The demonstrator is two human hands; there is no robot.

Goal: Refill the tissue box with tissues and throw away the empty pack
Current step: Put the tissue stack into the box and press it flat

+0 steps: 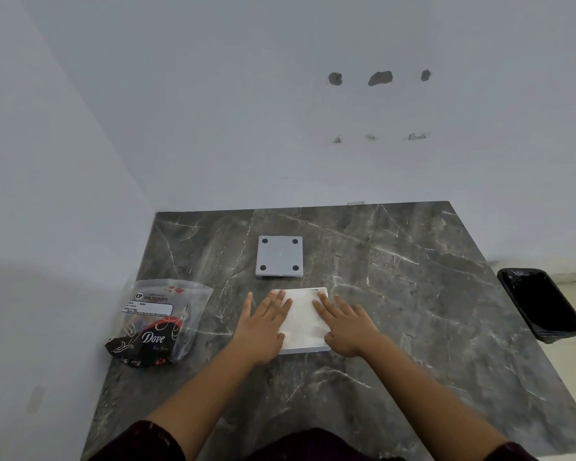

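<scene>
Tissues (301, 316) feel soft and springy, so my flat, open fingers (273, 306) press both edges, gripping nothing yet.

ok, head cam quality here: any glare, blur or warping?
Head view: soft, dim light, no harsh glare on the table; wide-angle warping splays its edges; shadow darkens the left wall; pack print mostly too blurred to read; bin interior pure black.

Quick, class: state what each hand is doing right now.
Left hand: open, flat on the tissues.
Right hand: open, flat on the tissues.
</scene>
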